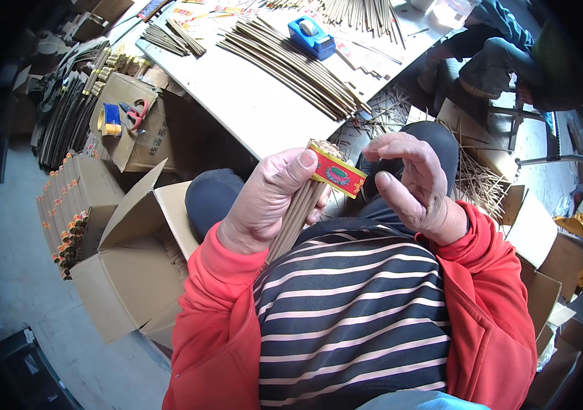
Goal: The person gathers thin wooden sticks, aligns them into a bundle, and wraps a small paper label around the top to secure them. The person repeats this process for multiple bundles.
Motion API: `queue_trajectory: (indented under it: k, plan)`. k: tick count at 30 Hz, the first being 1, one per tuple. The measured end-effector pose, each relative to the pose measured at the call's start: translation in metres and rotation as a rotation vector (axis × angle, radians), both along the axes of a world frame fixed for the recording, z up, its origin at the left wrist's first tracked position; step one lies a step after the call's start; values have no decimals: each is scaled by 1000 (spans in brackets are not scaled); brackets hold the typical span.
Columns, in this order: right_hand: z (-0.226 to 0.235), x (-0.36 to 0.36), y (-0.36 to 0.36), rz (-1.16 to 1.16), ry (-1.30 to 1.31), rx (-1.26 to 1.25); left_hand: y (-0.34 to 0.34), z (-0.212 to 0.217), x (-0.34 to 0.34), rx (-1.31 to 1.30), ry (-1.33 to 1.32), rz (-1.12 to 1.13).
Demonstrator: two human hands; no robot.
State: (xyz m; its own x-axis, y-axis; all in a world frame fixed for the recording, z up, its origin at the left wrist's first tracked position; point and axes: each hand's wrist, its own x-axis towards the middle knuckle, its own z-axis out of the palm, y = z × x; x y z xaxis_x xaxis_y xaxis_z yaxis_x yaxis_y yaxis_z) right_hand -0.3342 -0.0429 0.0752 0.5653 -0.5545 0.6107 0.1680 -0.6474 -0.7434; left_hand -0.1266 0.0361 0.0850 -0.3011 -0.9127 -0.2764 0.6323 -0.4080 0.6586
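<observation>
Above my lap, my left hand [267, 198] is closed round a bundle of thin brown incense sticks [295, 220]. A red label strip with yellow borders and a green emblem [339, 173] lies across the bundle near its top, with my left thumb pressing its left end. The strip's right end sticks out past the sticks. My right hand [416, 179] is raised just to the right of that end, apart from it, fingers curved and spread from the thumb. A blue tape dispenser [312, 38] stands on the table, on a spread of loose sticks [284, 67].
Ahead is the white table [236, 116], with more sticks along its far side. An open cardboard box [124, 283] stands at my left, near stacked labelled bundles [65, 215]. Red-handled scissors [138, 113] lie on another box. Another person [493, 68] sits at the far right.
</observation>
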Motion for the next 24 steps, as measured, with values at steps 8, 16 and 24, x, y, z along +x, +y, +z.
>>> queue_trajectory:
  k: [8,16,24]
  plan:
    - [9,21,3,124,222,589,0,7,-16,60,-88,83]
    - [-4,33,11,34,17,633,5,9,-18,25,-141,83]
    - [15,32,14,67,64,918,7,-3,-11,5,-103,-9]
